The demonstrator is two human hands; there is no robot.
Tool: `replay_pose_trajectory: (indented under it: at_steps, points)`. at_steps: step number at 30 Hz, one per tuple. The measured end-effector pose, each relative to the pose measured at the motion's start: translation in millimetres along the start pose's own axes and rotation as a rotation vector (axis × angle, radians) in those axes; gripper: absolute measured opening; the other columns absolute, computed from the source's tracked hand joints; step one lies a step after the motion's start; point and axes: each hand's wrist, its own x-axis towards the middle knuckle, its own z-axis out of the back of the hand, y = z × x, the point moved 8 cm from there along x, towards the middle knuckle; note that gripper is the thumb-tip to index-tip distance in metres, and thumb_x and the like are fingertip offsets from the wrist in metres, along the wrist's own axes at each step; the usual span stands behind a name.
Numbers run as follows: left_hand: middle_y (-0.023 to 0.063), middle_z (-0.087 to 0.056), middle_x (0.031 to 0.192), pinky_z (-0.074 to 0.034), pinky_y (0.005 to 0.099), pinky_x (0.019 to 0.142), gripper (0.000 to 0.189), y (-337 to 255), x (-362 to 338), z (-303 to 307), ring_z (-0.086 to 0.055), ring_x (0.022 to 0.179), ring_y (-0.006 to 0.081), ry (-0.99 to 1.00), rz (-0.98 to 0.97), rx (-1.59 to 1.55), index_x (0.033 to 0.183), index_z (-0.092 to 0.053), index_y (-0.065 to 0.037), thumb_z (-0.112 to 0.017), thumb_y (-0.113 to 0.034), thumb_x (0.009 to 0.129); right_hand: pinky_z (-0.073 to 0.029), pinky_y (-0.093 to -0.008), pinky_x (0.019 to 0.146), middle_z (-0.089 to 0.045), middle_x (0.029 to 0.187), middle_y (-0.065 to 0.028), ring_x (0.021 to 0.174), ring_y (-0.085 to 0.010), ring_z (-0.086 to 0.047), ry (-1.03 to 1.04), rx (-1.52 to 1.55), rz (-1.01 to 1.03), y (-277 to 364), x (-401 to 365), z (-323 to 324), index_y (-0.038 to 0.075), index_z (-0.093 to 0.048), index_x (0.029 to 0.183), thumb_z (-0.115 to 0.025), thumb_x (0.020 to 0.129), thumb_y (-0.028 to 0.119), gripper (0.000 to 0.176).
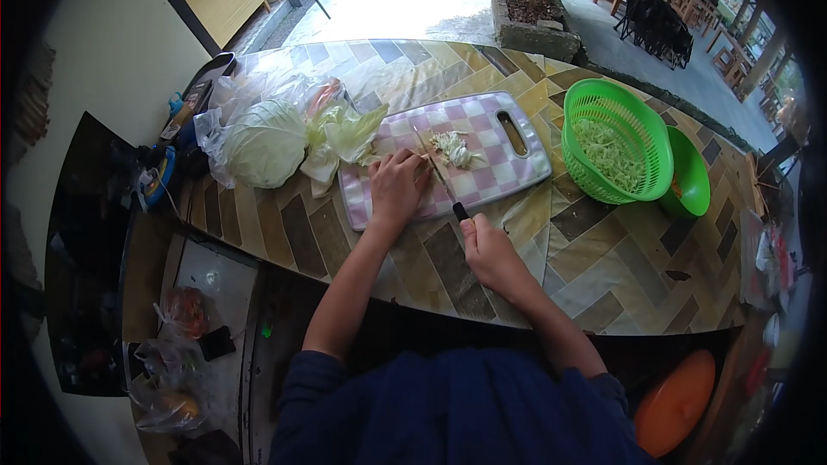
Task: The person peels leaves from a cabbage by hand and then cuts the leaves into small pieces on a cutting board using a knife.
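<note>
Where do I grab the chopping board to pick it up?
Use the long slot at the right end of the board as your grip. Come from the right, beside the green basket, and hook your fingers through, because the slot makes a handle. The board lies flat with chopped bits on top, so I'd wait until the knife is away and keep it level.

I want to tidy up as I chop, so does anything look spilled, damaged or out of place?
The table cover has a dark, ragged patch near its right front edge, possibly a tear. Loose cabbage leaves overhang the cutting board's left side: untidy, not clearly spilled.
</note>
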Motion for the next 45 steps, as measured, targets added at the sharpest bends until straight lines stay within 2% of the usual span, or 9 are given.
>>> replay_pose_trajectory:
  at_steps: [3, 6, 12, 20, 27, 30, 33, 39, 45]
  points:
    - [0.0033, -0.065, 0.098, -0.039, 0.0411, 0.086, 0.018, -1.5, -0.9, 1.4, -0.06, 0.095, 0.0248, -0.011, -0.01, -0.004, 0.094, -0.07, -0.011, -0.067, -0.025, 0.084, -0.047, -0.0557, 0.065, -0.061, 0.072, -0.0309, 0.074, -0.0497, -0.06, 0.008, -0.02, -0.01, -1.9, -2.1, -7.6, -0.006, -0.047, 0.092, -0.038, 0.102, 0.03, 0.038]
    - [0.0035, -0.065, 0.098, -0.039, 0.0412, 0.087, 0.018, -2.6, -2.1, 2.1, -0.06, 0.096, 0.0252, -0.007, -0.012, 0.004, 0.095, -0.07, -0.011, -0.067, -0.024, 0.083, -0.043, -0.054, 0.062, -0.058, 0.069, -0.0283, 0.07, -0.0486, -0.058, -0.061, -0.034, 0.032, -0.3, -3.9, -12.6, -0.004, -0.046, 0.09, -0.04, 0.103, 0.027, 0.034]
    - [0.0037, -0.065, 0.099, -0.039, 0.0414, 0.087, 0.017, -3.4, -0.4, 2.2, -0.06, 0.097, 0.0253, 0.022, -0.006, 0.022, 0.094, -0.069, -0.01, -0.068, -0.02, 0.081, -0.046, -0.0565, 0.064, -0.06, 0.071, -0.0326, 0.071, -0.0511, -0.059, -0.03, -0.142, -0.01, 6.4, -2.4, -16.7, -0.006, -0.045, 0.093, -0.039, 0.102, 0.027, 0.035]
    - [0.0029, -0.065, 0.102, -0.039, 0.0405, 0.089, 0.023, -1.3, 0.2, 0.6, -0.059, 0.098, 0.0249, 0.049, 0.009, 0.028, 0.1, -0.07, -0.009, -0.07, -0.017, 0.078, -0.049, -0.0556, 0.065, -0.061, 0.072, -0.0326, 0.072, -0.0508, -0.061, -0.014, -0.224, -0.029, 13.4, 4.5, -14.9, -0.006, -0.046, 0.093, -0.038, 0.102, 0.028, 0.036]
    - [0.0019, -0.067, 0.102, -0.039, 0.0402, 0.09, 0.021, -0.7, -0.2, 0.1, -0.061, 0.098, 0.024, 0.052, 0.012, 0.002, 0.098, -0.071, -0.01, -0.069, -0.017, 0.079, -0.052, -0.0536, 0.064, -0.063, 0.073, -0.031, 0.072, -0.0484, -0.064, -0.019, -0.236, 0.037, 5.5, 17.4, -16.2, -0.007, -0.047, 0.094, -0.037, 0.102, 0.028, 0.037]
    - [0.0009, -0.069, 0.103, -0.038, 0.0408, 0.092, 0.019, 3.2, 1.5, 3.2, -0.062, 0.099, 0.0223, 0.051, -0.028, 0.002, 0.098, -0.071, -0.012, -0.068, -0.019, 0.081, -0.052, -0.0535, 0.065, -0.063, 0.073, -0.0304, 0.073, -0.0487, -0.063, 0.02, -0.285, -0.001, 5.2, 1.6, -4.7, -0.007, -0.048, 0.096, -0.037, 0.102, 0.028, 0.037]
    - [-0.0001, -0.071, 0.104, -0.037, 0.0414, 0.095, 0.018, 6.5, 0.4, 2.3, -0.063, 0.1, 0.0209, 0.04, -0.067, -0.023, 0.099, -0.071, -0.014, -0.067, -0.02, 0.083, -0.047, -0.0551, 0.064, -0.06, 0.072, -0.0315, 0.072, -0.0499, -0.06, -0.023, -0.239, -0.015, -0.9, 3.6, 6.8, -0.005, -0.049, 0.092, -0.04, 0.102, 0.026, 0.034]
    - [-0.0008, -0.071, 0.105, -0.036, 0.0411, 0.096, 0.017, 3.8, -0.7, 4.6, -0.064, 0.099, 0.0201, 0.048, -0.073, -0.004, 0.099, -0.071, -0.014, -0.066, -0.021, 0.084, -0.042, -0.052, 0.06, -0.057, 0.068, -0.0277, 0.067, -0.0476, -0.057, -0.02, -0.033, 0.068, 0.1, 14.0, 14.6, -0.004, -0.049, 0.087, -0.041, 0.102, 0.028, 0.037]
    - [0.0004, -0.071, 0.107, -0.036, 0.0415, 0.096, 0.018, 3.0, -0.5, 4.7, -0.064, 0.1, 0.0208, 0.054, -0.077, -0.036, 0.099, -0.071, -0.012, -0.067, -0.019, 0.082, -0.045, -0.0548, 0.062, -0.06, 0.068, -0.029, 0.069, -0.0481, -0.061, 0.055, -0.061, 0.031, 5.3, 2.0, 6.6, -0.005, -0.049, 0.09, -0.04, 0.102, 0.029, 0.037]
